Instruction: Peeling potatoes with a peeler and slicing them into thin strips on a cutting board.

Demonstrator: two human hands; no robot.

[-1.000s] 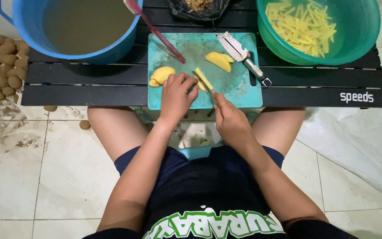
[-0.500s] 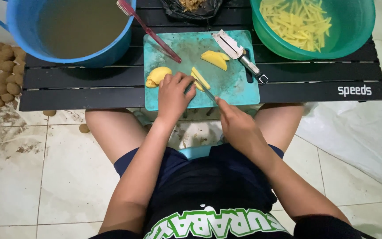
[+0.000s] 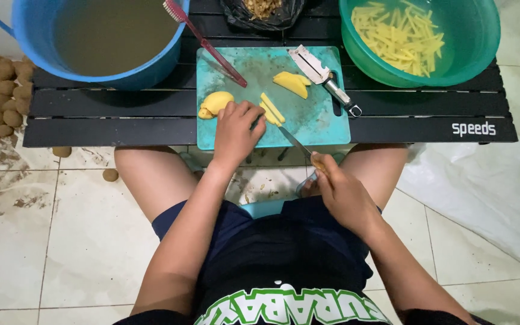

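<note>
Right hand [image 3: 339,189] withdrawn; black table [image 3: 121,114], tiled floor [image 3: 61,229].

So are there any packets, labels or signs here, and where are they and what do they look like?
Table logo: small white lettering on the black table's front right edge.
Shirt print: big green letters edged in white, on the person's black shirt, bottom middle.
Black bag: crumpled, open, behind the cutting board, brownish scraps inside.
No screens.
</note>
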